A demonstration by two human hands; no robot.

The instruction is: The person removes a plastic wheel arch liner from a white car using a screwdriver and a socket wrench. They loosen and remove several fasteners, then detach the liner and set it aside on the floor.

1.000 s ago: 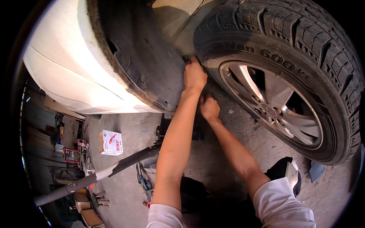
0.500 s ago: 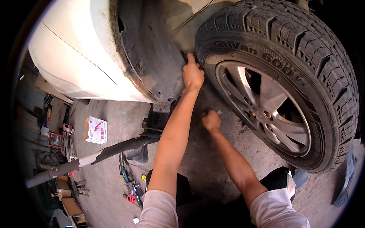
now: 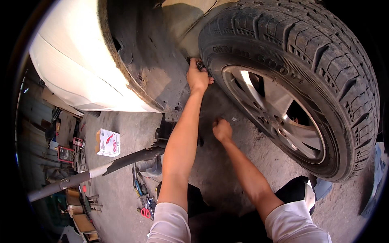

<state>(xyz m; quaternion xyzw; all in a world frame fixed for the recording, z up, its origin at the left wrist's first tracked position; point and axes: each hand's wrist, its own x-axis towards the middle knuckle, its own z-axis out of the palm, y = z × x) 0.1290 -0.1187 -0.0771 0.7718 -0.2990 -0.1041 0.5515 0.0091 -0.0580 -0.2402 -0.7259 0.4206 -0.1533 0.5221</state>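
Observation:
My left hand (image 3: 197, 79) reaches up into the wheel well of a white vehicle, between its dark inner liner (image 3: 152, 56) and the tyre. Its fingers are bent around a small dark part (image 3: 200, 65), whose kind I cannot make out. Lower down, my right hand (image 3: 223, 130) hangs over the shaded floor with its fingers curled in. Whatever the right hand may hold is hidden. To the right of both hands stands a big black tyre (image 3: 344, 73) on a silver spoked rim (image 3: 279, 97), turned at an angle to the body.
A long dark bar (image 3: 129, 158) slants from the lower left toward the underside of the white body panel (image 3: 73, 60). Hand tools (image 3: 139, 186) and red-handled scissors (image 3: 145, 212) lie on the concrete floor. Farther left are a white carton (image 3: 108, 142) and cluttered workshop gear.
The wheel and the vehicle body appear slightly farther left in the view. My left hand has turned a little, and its fingers show more around the dark part. My right hand stays low, fingers curled.

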